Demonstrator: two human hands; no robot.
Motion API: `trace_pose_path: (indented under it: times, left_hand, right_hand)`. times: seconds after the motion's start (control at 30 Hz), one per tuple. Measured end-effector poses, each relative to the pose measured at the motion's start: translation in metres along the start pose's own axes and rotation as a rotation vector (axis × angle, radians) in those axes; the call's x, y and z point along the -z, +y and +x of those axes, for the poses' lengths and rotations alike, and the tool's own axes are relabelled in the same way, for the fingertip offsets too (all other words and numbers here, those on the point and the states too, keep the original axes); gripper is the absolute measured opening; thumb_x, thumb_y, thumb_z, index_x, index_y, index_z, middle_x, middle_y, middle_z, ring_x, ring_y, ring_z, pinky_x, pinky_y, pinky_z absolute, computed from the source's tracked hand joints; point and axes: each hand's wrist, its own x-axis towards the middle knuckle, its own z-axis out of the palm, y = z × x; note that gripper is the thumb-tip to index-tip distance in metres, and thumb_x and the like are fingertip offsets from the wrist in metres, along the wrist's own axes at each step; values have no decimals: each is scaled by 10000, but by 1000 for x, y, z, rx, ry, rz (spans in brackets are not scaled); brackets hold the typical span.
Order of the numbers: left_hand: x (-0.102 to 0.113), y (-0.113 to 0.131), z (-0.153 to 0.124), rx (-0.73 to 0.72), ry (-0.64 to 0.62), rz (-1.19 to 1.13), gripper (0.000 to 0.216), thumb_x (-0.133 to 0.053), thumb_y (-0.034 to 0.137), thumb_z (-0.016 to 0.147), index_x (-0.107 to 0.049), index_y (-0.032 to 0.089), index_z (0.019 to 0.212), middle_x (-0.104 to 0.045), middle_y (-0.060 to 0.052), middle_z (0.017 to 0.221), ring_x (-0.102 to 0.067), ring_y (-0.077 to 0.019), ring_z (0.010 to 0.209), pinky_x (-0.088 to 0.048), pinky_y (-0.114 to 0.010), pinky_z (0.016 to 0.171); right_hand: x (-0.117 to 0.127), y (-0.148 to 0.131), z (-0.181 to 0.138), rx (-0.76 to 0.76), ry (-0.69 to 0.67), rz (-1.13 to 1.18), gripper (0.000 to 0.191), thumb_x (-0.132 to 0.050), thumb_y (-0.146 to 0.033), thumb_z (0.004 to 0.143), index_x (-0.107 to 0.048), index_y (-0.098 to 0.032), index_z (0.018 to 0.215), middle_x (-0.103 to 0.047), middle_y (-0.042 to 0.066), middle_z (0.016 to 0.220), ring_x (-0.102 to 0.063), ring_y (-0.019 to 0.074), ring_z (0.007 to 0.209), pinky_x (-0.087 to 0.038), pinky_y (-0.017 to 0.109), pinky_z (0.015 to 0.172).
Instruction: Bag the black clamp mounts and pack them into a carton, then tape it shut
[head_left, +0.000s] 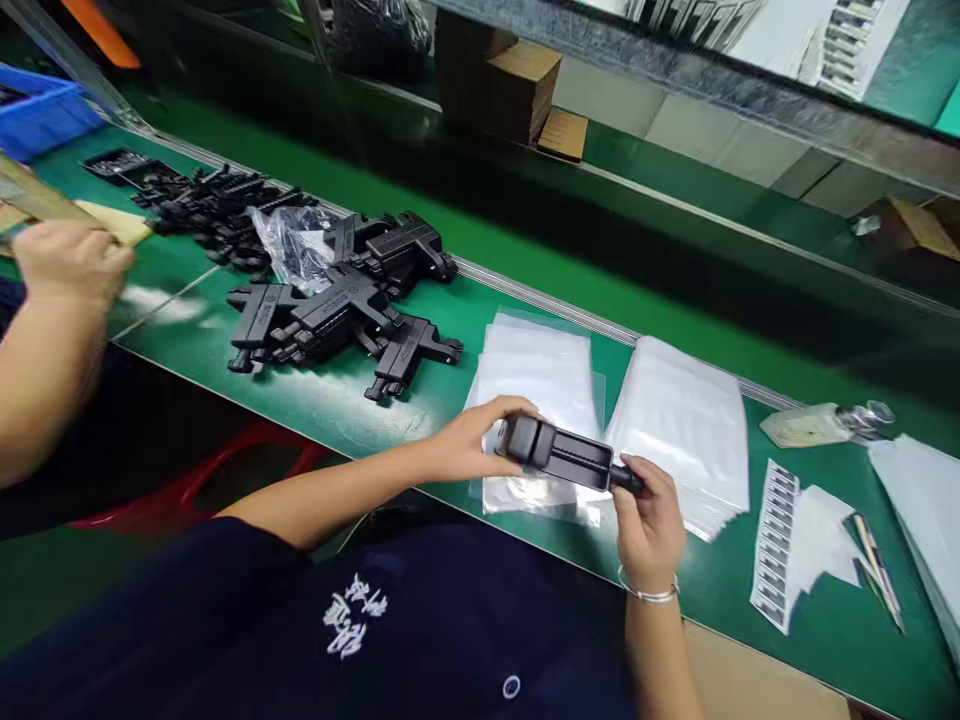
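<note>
A black plastic bracket (570, 455), looking like a device holder, is held level between my two hands above the green bench. My left hand (480, 440) grips its blocky left end, thumb and fingers on opposite sides. The fingers of my right hand (651, 510) are closed round the narrow knob at its right end. Beneath it lies a stack of clear plastic bags (536, 370), and a second, thicker bag stack (682, 430) sits just right of it. A pile of similar black brackets (337, 310) rests to the left.
Small black parts (225, 210) lie behind the pile, near a blue bin (45, 115). A co-worker's arm (56, 340) reaches in at left. Rightward are a label sheet (776, 540), a clear bottle (810, 425) and pens (879, 570). A shelf edge (712, 90) overhangs the back.
</note>
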Motion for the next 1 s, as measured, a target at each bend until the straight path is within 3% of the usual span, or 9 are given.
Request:
trace_pose_path:
  times: [0.1,0.2,0.3,0.43,0.53,0.67,0.77,0.87,1.0]
  left_hand:
    - [-8,-12,4,122,28,-224,717,-698,658,689,-563,170,1196,-622,-82,1062,-592,-253,955,-466,-331,808]
    - [-12,-16,4,129,49,-250,722,-631,720,725,-567,158,1174,-633,-80,993,-606,-237,893,-477,-310,743]
    - [-8,-13,1,-19,69,-8,693,-673,672,728,-551,181,1202,-648,-93,1056,-628,-247,942,-503,-324,778]
    - [3,-6,0,-425,-122,405,518,-772,465,717,-596,229,1143,-696,-88,1063,-671,-234,957,-531,-343,829]
    - [4,-6,-1,-578,-220,456,433,-795,373,708,-636,252,1092,-719,-77,1046,-686,-226,961,-538,-339,845]
    - [-6,-14,-1,-196,80,205,545,-793,508,688,-639,218,1123,-699,-72,1029,-668,-232,916,-533,-316,785]
    - [-17,-21,4,62,317,-194,583,-720,614,730,-624,185,1114,-675,-65,1003,-643,-218,905,-519,-296,769]
    - [-25,-24,9,176,326,-451,572,-733,614,726,-627,182,1086,-673,-54,982,-637,-216,922,-510,-298,794]
    - [-28,-30,9,162,312,-409,583,-679,651,764,-626,185,1109,-656,-60,1063,-597,-226,1035,-468,-320,909]
  right_hand:
    - [11,1,2,386,-58,-75,316,-496,-299,981,-542,-233,1286,-688,83,943,-654,195,826,-539,310,674]
    - [14,-1,1,458,-74,-25,253,-473,-350,986,-595,-260,1189,-686,53,853,-623,166,687,-489,284,590]
    - [9,-5,1,-20,-123,241,278,-426,-406,985,-607,-244,1120,-635,29,769,-591,158,632,-491,289,590]
    - [-2,0,5,-913,-474,883,381,-497,-536,914,-595,-206,1077,-384,-72,533,-409,114,464,-397,228,440]
    - [-7,9,3,-1133,-627,1189,455,-659,-574,800,-605,-194,1046,-264,-119,487,-243,64,412,-301,179,387]
    - [-11,13,-5,-1053,-403,1224,594,-503,-708,851,-624,-209,1150,-419,-77,515,-344,83,425,-454,241,483]
    - [-15,6,-10,-798,-165,953,534,-570,-662,843,-658,-238,1154,-656,44,898,-624,186,847,-542,353,810]
    - [-23,-3,-13,-613,-87,750,370,-673,-481,845,-683,-262,1143,-614,71,1244,-532,238,1210,-403,410,1066]
    - [-37,-10,-13,-669,-3,790,292,-666,-430,850,-715,-239,1066,-657,66,1133,-579,231,1104,-427,409,1008]
